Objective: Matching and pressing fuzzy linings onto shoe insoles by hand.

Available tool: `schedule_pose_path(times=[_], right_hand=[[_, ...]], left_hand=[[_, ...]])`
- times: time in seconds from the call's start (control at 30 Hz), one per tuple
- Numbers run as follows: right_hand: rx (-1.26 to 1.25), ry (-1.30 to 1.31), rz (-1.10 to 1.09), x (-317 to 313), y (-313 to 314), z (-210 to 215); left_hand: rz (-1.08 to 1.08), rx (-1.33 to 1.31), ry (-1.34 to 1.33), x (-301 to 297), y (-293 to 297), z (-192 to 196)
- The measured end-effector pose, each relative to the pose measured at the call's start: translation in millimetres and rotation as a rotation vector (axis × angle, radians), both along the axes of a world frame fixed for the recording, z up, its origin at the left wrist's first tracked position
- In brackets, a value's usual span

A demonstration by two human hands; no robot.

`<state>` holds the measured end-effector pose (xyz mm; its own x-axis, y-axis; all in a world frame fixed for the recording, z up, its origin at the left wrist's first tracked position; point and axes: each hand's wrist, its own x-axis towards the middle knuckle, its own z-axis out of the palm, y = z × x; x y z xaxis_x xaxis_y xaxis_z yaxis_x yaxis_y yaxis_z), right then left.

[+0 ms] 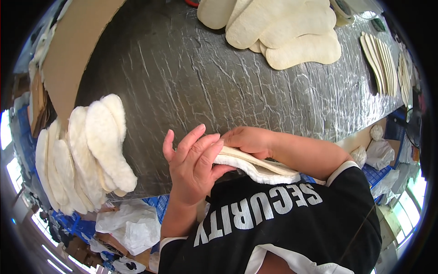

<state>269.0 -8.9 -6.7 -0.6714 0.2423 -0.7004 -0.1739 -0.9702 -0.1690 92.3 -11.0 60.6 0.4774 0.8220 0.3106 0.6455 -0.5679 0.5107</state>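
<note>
A small stack of insoles (267,170), with cream faces and a white fleecy underside, is held on edge close to my chest. My left hand (194,160) grips the left end, with the thumb beneath and a finger above, while its other fingers stretch upward. On the far side of the stack, my right hand (248,140) is closed at the upper edge. Its fingertips are partly hidden behind the insoles and my left fingers. I cannot tell exactly how many layers are between my hands.
Fluffy white insoles (104,128) lie overlapped at the table's left. Cream insoles (301,48) are piled at the far side, and another row (378,64) lies far right. A cardboard sheet (75,50) borders the dark, wrinkled tabletop (150,86). White plastic bags (132,226) sit below the left edge.
</note>
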Motion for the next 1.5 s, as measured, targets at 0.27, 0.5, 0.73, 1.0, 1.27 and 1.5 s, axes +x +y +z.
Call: schedule_pose_path(times=[0.27, 0.5, 0.73, 1.0, 1.27, 1.5], right_hand=[[-0.036, -0.051, 0.152, -1, -6, -3], [-0.021, 0.111, 0.088, -4, -13, -9], [0.153, 0.073, 0.265, -8, -19, -25], [-0.093, 0.144, 0.151, -7, -28, -26], [-0.134, 0.178, 0.045, -16, -48, -54], [0.085, 0.137, 0.084, -17, -55, -55]], left_hand=[[-0.177, -0.048, 0.187, 12, 1, 10], [-0.24, -0.042, 0.151, 30, -8, 2], [-0.268, -0.085, -0.005, 34, -12, 3], [-0.366, -0.241, -0.085, 34, -14, 9], [-0.346, -0.277, -0.129, 34, -23, 1], [-0.387, -0.325, -0.144, 35, -25, 6]])
